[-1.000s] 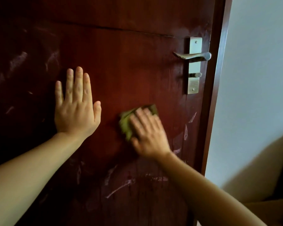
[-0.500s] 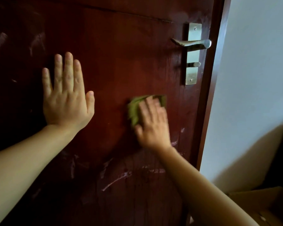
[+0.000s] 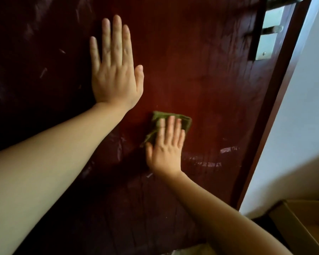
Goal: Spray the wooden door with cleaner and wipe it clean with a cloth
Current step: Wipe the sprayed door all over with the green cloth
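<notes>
The dark red wooden door [image 3: 201, 67] fills most of the view, streaked with whitish foam marks low down and on the left. My left hand [image 3: 116, 70] lies flat and empty against the door, fingers pointing up. Lower and to the right, my right hand [image 3: 166, 148] presses a folded green cloth [image 3: 185, 122] against the door; the cloth sticks out above and left of the fingers. White smears [image 3: 208, 163] remain just right of that hand. No spray bottle is in view.
The metal lock plate [image 3: 267, 39] and part of the handle sit at the top right near the door's edge. A white wall [image 3: 302, 116] stands to the right. A cardboard box [image 3: 302, 227] lies on the floor at the bottom right.
My view has tilted downward, so the handle now sits at the top edge. The right hand with the cloth has slid down the door, below the left hand, which stays pressed flat.
</notes>
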